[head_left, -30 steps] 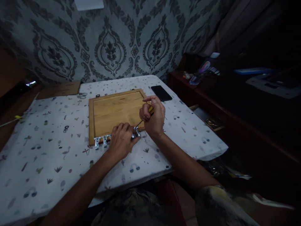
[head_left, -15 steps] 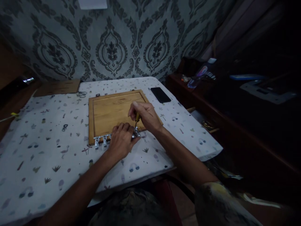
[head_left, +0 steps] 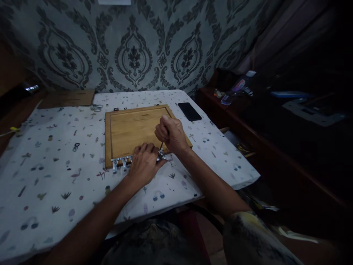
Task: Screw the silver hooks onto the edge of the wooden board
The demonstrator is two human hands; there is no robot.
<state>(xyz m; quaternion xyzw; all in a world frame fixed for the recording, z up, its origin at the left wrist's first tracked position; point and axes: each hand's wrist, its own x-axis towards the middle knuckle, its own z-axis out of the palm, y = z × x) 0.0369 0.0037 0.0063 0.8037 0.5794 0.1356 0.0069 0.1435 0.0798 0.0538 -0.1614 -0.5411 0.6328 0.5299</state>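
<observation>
A wooden cabinet door panel with a raised frame lies flat on the table. My right hand is closed around a screwdriver, whose handle is mostly hidden in the fist. Its shaft points down at a metal hinge on the panel's near edge. Over that same edge rests my left hand, fingers bent on the wood and thumb against the hinge, steadying it. More metal hinges sit along the edge left of this hand, one partly covered by it.
A black phone lies right of the panel on the patterned tablecloth. Scissors and a cardboard piece are at the back left. A bottle stands on the dark furniture to the right, above an open drawer.
My right fist has turned and closed further over the screwdriver handle, which showed before. My left hand stays at the hinge. The view has shifted slightly.
</observation>
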